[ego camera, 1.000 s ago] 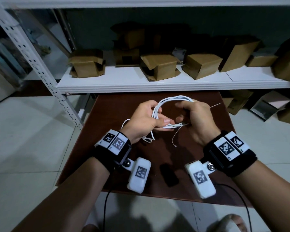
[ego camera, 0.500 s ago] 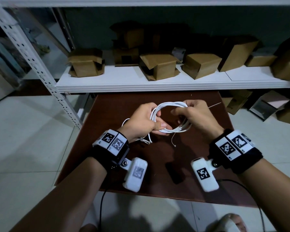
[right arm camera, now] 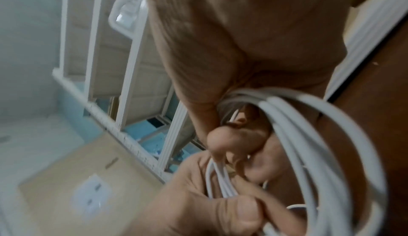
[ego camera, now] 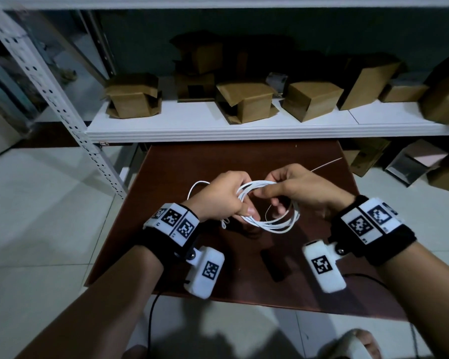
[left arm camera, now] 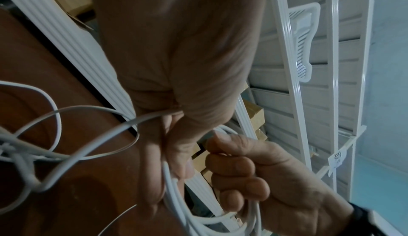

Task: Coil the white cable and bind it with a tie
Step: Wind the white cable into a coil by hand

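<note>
Your left hand (ego camera: pixel 223 196) and right hand (ego camera: pixel 296 190) are both curled round the white cable (ego camera: pixel 267 224), which hangs as a bundle of loops above the brown table (ego camera: pixel 244 286), in the centre of the head view. The left fingers (left arm camera: pixel 167 161) and thumb pinch the stacked strands on the left side of the coil; the right fingers (left arm camera: pixel 238 168) wrap the upper arc.

The coil looks mostly formed, but a loose length (ego camera: pixel 196 186) trails out behind your left hand, and the left wrist view shows it lying in slack, crossed loops (left arm camera: pixel 55 135) at the left of the frame. You probably need to gather that tail in first.

Keep the left pinch firm as the anchor, so the stacked turns do not slide apart. Feed the slack with the right hand in loops the same size as those you already hold. Untwist as you go, or the crossed strands may snag into a knot.

A thin white strand (ego camera: pixel 324 164) lies on the table just past your right hand, at the upper right of the tabletop; it may be the tie, though it is too fine to be sure. Do not let go with both hands when you reach for it.
</note>
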`<state>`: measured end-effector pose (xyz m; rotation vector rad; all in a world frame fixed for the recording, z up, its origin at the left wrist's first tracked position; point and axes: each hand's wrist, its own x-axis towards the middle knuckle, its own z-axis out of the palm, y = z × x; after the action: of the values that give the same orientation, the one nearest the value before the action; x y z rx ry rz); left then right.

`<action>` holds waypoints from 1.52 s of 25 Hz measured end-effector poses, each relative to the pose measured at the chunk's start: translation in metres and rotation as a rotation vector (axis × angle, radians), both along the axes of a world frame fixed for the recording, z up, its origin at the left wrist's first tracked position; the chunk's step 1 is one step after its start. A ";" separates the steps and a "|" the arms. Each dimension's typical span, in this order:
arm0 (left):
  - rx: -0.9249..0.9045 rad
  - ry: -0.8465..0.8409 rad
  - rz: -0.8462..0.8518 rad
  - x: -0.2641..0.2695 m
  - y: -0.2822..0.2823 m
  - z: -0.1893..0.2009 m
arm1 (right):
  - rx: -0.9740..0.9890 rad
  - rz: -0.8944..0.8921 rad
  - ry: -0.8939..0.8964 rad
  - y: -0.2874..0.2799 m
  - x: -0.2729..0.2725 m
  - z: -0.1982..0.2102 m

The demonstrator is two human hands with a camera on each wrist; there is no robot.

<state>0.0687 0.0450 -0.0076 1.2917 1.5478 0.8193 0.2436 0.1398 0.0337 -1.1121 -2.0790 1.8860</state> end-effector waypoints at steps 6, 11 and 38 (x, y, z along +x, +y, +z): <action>0.018 -0.237 0.061 -0.002 -0.001 0.017 | -0.072 -0.246 0.052 0.003 -0.003 0.007; 0.093 -0.415 0.102 -0.010 -0.006 0.031 | -0.209 -0.280 0.186 0.006 0.000 0.017; 0.096 -0.842 0.204 0.007 0.000 0.017 | -0.441 -0.495 0.554 -0.003 -0.011 0.005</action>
<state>0.0755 0.0452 0.0096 0.6898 0.9614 1.3610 0.2324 0.1368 0.0383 -0.9086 -1.0196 2.1047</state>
